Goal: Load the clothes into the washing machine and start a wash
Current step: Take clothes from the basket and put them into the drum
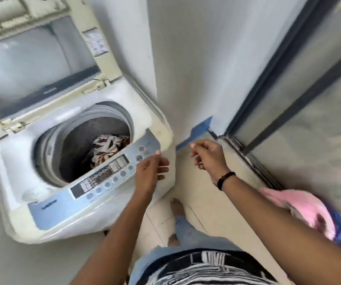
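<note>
Washing machine (79,161), top-loader, stands left of me, lid (38,58) raised and tipped back. Drum (77,145) open; a patterned brown-and-white garment (109,148) lies at the bottom. Control panel (103,177) runs along the near edge, round buttons in a row.

My left hand (151,173) reaches forward over the right end of the panel, fingers loosely curled, grip around nothing; whether a fingertip touches the panel I cannot tell. My right hand (208,156) hangs in the air right of the machine, above the tiled floor (212,204), fingers bent slack, grip likewise around nothing. Black band (225,179) on that wrist.

Pink and blue clothes (313,214) lie heaped to my right, under my right forearm, well apart from the drum. Both hands are outside the drum, near its front-right rim.
</note>
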Demonstrator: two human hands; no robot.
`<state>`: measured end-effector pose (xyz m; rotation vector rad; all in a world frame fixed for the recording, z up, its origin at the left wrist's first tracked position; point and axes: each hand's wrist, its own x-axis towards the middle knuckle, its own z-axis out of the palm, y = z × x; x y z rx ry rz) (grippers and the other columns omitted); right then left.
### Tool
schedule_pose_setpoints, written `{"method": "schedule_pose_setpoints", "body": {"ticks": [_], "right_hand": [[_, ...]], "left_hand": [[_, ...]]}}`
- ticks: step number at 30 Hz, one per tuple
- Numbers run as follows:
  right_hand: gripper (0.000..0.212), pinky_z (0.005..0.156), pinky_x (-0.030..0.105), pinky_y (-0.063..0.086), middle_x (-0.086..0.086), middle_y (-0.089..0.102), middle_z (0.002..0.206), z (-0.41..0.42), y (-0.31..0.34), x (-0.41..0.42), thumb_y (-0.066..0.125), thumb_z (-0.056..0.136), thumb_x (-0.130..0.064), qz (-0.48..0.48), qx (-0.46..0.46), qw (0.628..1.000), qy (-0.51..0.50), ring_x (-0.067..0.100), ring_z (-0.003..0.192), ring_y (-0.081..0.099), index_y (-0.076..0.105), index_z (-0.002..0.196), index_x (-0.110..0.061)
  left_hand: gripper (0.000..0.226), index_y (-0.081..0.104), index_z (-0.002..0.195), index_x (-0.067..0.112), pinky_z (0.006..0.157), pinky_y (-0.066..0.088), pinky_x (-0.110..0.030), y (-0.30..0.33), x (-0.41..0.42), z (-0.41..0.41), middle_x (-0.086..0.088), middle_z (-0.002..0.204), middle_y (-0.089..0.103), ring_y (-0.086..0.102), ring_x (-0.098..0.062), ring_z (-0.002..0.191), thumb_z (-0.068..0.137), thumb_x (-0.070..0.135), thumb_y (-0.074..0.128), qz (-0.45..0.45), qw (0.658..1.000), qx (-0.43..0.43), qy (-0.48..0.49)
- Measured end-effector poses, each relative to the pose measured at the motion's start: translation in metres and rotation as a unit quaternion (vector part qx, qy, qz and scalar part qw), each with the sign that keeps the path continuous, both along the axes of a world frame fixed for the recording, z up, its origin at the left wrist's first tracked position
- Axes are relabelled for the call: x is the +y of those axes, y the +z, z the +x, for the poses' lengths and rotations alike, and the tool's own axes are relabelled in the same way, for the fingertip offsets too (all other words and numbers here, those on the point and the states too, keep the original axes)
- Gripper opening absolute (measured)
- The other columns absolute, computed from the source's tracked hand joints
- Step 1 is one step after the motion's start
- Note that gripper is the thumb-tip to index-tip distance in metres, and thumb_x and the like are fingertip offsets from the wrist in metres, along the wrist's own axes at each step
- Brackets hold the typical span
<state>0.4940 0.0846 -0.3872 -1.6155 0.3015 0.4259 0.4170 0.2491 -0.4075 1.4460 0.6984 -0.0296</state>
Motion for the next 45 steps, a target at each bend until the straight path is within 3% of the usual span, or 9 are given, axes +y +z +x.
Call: {"method": "schedule_pose_setpoints", "body": {"ticks": [5,15,25,31,34,39,41,43,45], "right_hand": [[0.010,0.040,0.020,0.030,0.006,0.064,0.069,-0.075,-0.027,-0.106,0.061,0.093,-0.010,-0.054,0.051,0.992,-0.099,0.013,0.043,0.050,0.070,0.094,-0.005],[0.011,0.043,0.019,0.034,0.005,0.063,0.071,-0.186,-0.048,-0.283,0.057,0.095,-0.009,-0.010,0.125,0.934,-0.335,0.015,0.047,0.052,0.067,0.100,-0.008],[0.012,0.045,0.018,0.041,0.004,0.065,0.066,-0.244,-0.110,-0.474,0.059,0.092,-0.009,0.036,0.193,0.902,-0.385,0.013,0.043,0.057,0.069,0.089,-0.014],[0.013,0.045,0.019,0.043,0.010,0.060,0.069,-0.258,-0.178,-0.565,0.056,0.095,-0.011,0.045,0.271,0.874,-0.400,0.017,0.044,0.055,0.062,0.083,-0.010],[0.016,0.045,0.019,0.043,0.006,0.060,0.066,-0.253,-0.218,-0.595,0.057,0.095,-0.012,0.063,0.303,0.852,-0.423,0.017,0.047,0.056,0.063,0.080,-0.010],[0.010,0.042,0.018,0.044,0.007,0.062,0.072,-0.242,-0.293,-0.626,0.060,0.094,-0.018,0.029,0.348,0.837,-0.421,0.015,0.043,0.059,0.063,0.088,-0.011],[0.009,0.049,0.024,0.047,0.009,0.066,0.078,-0.238,-0.324,-0.636,0.061,0.091,-0.020,0.000,0.361,0.834,-0.418,0.017,0.046,0.060,0.063,0.097,-0.014],[0.029,0.060,0.035,0.053,0.012,0.069,0.090,-0.238,-0.357,-0.644,0.061,0.088,-0.020,-0.040,0.358,0.838,-0.410,0.023,0.057,0.063,0.059,0.117,-0.018],[0.046,0.068,0.043,0.058,0.014,0.070,0.099,-0.235,-0.391,-0.650,0.062,0.085,-0.019,-0.074,0.348,0.843,-0.404,0.031,0.069,0.069,0.054,0.130,-0.025]], "left_hand": [[0.019,0.070,0.095,0.010,0.064,0.046,-0.029,-0.034,-0.107,-0.019,-0.011,0.094,0.074,0.067,-0.020,0.075,0.097,0.027,0.063,-0.042,0.978,0.088,-0.185],[0.014,0.072,0.085,0.024,0.054,0.042,-0.022,-0.048,-0.282,-0.061,0.002,0.081,0.071,0.064,-0.013,0.065,0.092,0.018,0.062,0.006,0.854,0.145,-0.499],[0.009,0.073,0.093,0.013,0.049,0.040,-0.020,-0.082,-0.477,-0.078,-0.001,0.081,0.070,0.062,-0.013,0.061,0.086,0.018,0.068,0.137,0.751,0.228,-0.605],[0.022,0.071,0.102,0.008,0.058,0.046,-0.024,-0.131,-0.544,-0.067,-0.011,0.093,0.075,0.065,-0.022,0.069,0.089,0.025,0.069,0.228,0.699,0.248,-0.631],[0.026,0.069,0.111,0.009,0.075,0.058,-0.032,-0.160,-0.562,-0.057,-0.010,0.099,0.072,0.068,-0.025,0.084,0.094,0.028,0.064,0.242,0.685,0.256,-0.638],[0.012,0.069,0.088,0.017,0.048,0.046,-0.015,-0.218,-0.598,-0.038,-0.009,0.089,0.072,0.064,-0.015,0.060,0.093,0.027,0.067,0.247,0.686,0.269,-0.629],[0.016,0.071,0.093,0.012,0.063,0.053,-0.026,-0.250,-0.616,-0.032,-0.012,0.095,0.074,0.069,-0.024,0.074,0.093,0.028,0.065,0.254,0.667,0.278,-0.643],[0.023,0.069,0.105,0.010,0.086,0.058,-0.039,-0.284,-0.634,-0.028,-0.014,0.108,0.073,0.071,-0.030,0.097,0.094,0.029,0.064,0.262,0.645,0.278,-0.662],[0.019,0.064,0.108,0.017,0.094,0.055,-0.045,-0.323,-0.650,-0.024,-0.015,0.116,0.071,0.069,-0.032,0.107,0.094,0.030,0.064,0.259,0.637,0.264,-0.676]]}}
